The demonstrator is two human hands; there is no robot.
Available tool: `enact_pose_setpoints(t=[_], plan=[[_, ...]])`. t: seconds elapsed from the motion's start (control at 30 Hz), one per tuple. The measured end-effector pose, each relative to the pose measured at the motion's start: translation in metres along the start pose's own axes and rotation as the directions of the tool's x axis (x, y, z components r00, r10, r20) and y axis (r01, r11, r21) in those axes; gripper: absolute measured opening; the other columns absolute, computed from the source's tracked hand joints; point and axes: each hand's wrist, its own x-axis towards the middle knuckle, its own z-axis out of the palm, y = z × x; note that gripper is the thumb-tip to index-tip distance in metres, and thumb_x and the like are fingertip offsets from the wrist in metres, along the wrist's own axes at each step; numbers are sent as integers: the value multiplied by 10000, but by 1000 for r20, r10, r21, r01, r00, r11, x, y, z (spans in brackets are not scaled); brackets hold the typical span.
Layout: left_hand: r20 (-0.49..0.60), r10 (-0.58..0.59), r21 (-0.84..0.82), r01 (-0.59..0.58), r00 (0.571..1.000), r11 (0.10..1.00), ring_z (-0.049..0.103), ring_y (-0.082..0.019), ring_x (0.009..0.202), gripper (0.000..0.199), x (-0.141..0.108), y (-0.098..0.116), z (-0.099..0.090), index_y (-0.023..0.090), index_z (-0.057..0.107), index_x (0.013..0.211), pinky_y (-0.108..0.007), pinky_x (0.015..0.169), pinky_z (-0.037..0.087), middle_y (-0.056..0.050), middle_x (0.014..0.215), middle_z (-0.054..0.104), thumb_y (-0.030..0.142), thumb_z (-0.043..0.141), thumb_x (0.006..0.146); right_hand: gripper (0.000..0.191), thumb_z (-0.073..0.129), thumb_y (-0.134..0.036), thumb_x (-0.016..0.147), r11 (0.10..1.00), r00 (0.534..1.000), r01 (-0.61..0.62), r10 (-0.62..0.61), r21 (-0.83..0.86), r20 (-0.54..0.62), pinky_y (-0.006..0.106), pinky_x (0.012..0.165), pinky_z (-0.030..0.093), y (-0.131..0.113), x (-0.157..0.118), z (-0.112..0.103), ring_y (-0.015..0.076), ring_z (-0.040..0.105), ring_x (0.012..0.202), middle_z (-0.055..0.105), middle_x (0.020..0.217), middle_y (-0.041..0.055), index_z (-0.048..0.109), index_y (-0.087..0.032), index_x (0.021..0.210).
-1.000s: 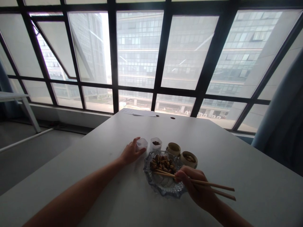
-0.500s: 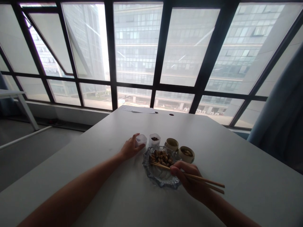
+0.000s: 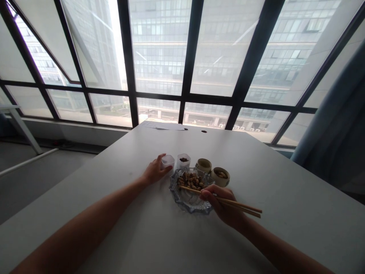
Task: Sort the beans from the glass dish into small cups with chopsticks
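My right hand (image 3: 218, 199) is closed around a pair of wooden chopsticks (image 3: 239, 204). Their tips reach into brown nuts (image 3: 195, 180) heaped in a scalloped glass bowl (image 3: 178, 198). With thumb and fingers, my left hand (image 3: 155, 169) grips a small translucent plastic cup (image 3: 168, 161) just left of the bowl. Beside that cup stands a similar cup (image 3: 183, 163) holding small dark pieces. Behind the bowl on the right are two pale round cups; the left one (image 3: 203, 166) shows nothing clear inside, and the right one (image 3: 221, 176) contains several nuts.
Everything stands on a white table (image 3: 137, 232). Sheets of paper (image 3: 168, 126) lie at its far edge near two dark round holes. Large windows rise beyond it, with a blue curtain (image 3: 322, 121) at the right and another white table (image 3: 23, 125) at the left.
The whole view has shifted slightly, so the table items appear higher and a little further left. Both hands keep their holds; the chopstick tips remain among the nuts.
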Motion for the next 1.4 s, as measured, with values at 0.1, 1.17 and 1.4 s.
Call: enact_pose_setpoints(t=[0.1, 1.17, 1.4], plan=[[7, -2, 8, 2, 1000, 1000, 612, -311, 1129, 694, 0, 0, 0, 172, 391, 1390, -464, 976, 461, -174, 1275, 617, 535, 588, 833, 385, 569, -505, 911, 995, 997, -64, 67, 79, -36, 275, 542, 499, -1, 2, -1, 166, 633, 548, 695, 623, 42, 666, -203, 694], [-119, 116, -49, -123, 986, 991, 656, -275, 983, 722, 1, -5, 3, 184, 422, 1320, -428, 870, 530, -122, 1119, 665, 412, 726, 707, 194, 578, -310, 943, 879, 887, 231, -366, -417, -280, 253, 548, 562, 29, 23, -72, 171, 720, 593, 754, 707, 36, 669, -212, 803], [-198, 194, -46, -207, 961, 977, 639, -270, 1000, 571, 1, -4, 4, 200, 486, 1183, -428, 878, 531, -104, 1105, 654, 281, 726, 672, 176, 590, -284, 935, 901, 889, 179, -320, -396, -327, 255, 548, 575, 31, 22, -72, 181, 732, 598, 752, 673, 34, 667, -202, 799]])
